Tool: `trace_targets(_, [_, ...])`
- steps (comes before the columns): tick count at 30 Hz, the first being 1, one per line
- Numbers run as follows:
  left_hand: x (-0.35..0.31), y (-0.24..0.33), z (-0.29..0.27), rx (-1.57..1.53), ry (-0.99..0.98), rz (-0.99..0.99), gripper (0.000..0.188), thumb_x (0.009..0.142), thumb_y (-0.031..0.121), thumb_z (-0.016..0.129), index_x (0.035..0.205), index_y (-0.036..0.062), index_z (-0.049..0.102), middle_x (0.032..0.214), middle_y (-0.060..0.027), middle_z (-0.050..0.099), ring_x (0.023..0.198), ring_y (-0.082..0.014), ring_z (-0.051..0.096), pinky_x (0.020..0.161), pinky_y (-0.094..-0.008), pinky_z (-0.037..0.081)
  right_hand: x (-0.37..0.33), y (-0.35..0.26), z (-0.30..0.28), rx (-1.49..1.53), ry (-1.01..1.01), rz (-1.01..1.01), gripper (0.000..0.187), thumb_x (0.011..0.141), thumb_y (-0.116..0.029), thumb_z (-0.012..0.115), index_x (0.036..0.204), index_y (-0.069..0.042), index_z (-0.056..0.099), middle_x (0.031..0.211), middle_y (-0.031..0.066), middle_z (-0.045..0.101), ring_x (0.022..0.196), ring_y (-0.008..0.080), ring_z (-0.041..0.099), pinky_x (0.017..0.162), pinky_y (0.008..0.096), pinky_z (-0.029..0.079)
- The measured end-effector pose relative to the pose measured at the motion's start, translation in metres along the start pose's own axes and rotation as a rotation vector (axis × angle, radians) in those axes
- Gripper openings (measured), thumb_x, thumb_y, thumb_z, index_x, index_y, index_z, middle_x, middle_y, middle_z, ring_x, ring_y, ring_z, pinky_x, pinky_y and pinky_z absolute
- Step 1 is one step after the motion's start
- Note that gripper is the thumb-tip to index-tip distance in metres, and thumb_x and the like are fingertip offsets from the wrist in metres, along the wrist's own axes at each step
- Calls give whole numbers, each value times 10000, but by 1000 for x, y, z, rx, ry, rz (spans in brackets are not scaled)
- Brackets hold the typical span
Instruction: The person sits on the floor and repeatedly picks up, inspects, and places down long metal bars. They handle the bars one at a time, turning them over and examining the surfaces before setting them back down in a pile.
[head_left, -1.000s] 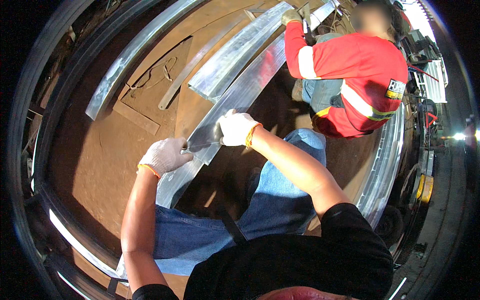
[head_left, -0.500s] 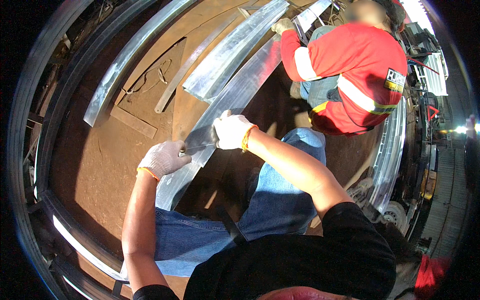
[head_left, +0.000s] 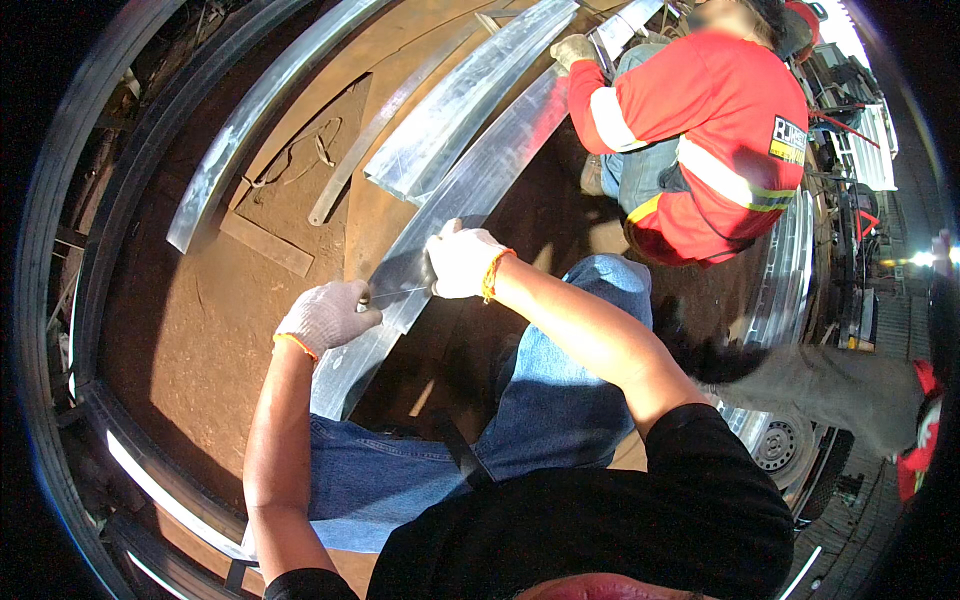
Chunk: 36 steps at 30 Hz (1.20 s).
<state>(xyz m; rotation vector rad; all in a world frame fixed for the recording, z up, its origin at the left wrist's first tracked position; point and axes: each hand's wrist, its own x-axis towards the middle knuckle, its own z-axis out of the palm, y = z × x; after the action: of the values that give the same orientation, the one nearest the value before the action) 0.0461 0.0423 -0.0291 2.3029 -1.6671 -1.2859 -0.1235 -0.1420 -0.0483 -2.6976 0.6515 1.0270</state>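
Observation:
A long grey sheet-metal strip point(head_left: 350, 368) runs from my knees to the far right. Over its nearer part, both of my hands wear white knit gloves with orange cuffs. My left hand point(head_left: 328, 316) is closed at the strip's left edge, with a small pale bit showing by its thumb. My right hand point(head_left: 466, 262) is closed by the opposite edge, fingertips partly hidden. A thin taut string point(head_left: 397, 292) stretches between the two hands, just above the metal. Farther along, a co-worker's gloved hand point(head_left: 572, 50) rests at the strip's far end.
The co-worker in a red jacket point(head_left: 705, 130) crouches at the far right. Bent metal channels point(head_left: 430, 100) and a flat bar point(head_left: 345, 185) lie to the left. Another person's grey-clothed limb point(head_left: 840, 395) crosses at the right, near a wheel point(head_left: 778, 445).
My hands and the string have stayed almost still. The red-jacketed co-worker has shifted slightly, and the other person's grey-clothed limb has come into view at the right, uncovering more of the wheel.

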Motion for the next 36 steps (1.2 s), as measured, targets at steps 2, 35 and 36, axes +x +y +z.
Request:
trace_targets(2, [-1,-1,3,2,5,-3,465,897,470,667,1184,113,742,1102,-211,768,1058,-380,735,943,-482,565,-2,-3,-1,-9,4,-1,626,874,-438,748,1313,-26,575,1334,314,544,1076,419,721,945,498,594])
trace_targets(35, [-5,2,1,5,-30,-37,526,893,453,660,1263,83,716,1147,-231,755,1104,-398,718,969,-489,553,-3,-6,-7,-12,-42,-32,699,883,-446,725,1374,19,548,1422,439,496,1099,461,727,939,498,598])
trace_targets(36, [-4,-2,5,-2,-16,-33,515,892,461,665,1233,80,723,1134,-226,759,1090,-394,723,960,-488,557,-3,-7,-10,-20,-51,-41,701,884,-447,725,1373,23,547,1416,440,501,1095,459,728,938,495,599])
